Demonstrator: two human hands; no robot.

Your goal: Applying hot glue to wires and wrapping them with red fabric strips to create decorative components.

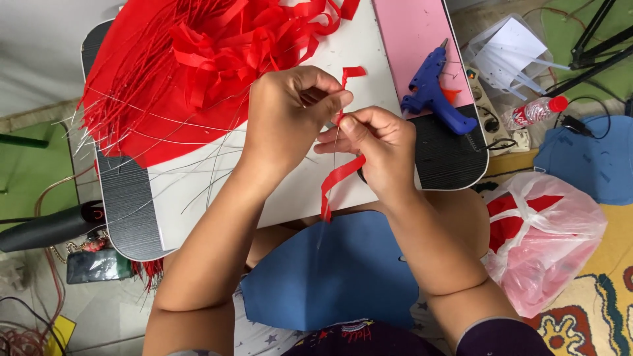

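Note:
My left hand (pixel 290 115) and my right hand (pixel 372 148) meet over a small lap table (pixel 198 191), both pinching one narrow red ribbon strip (pixel 337 177). The strip curls up above my fingers and hangs down below my right hand, with a thin wire running along it. A heap of red ribbon strips and thin wires (pixel 198 59) lies on the table's far left, just beyond my left hand. A blue foam sheet (pixel 330 277) rests on my lap under my forearms.
A blue glue gun (pixel 432 89) lies on a pink sheet (pixel 412 33) at the table's right end. A plastic bag with red material (pixel 547 240), a small bottle (pixel 535 112), a power strip (pixel 494 112), another blue sheet (pixel 593 161) and tripod legs (pixel 597 39) sit on the floor right.

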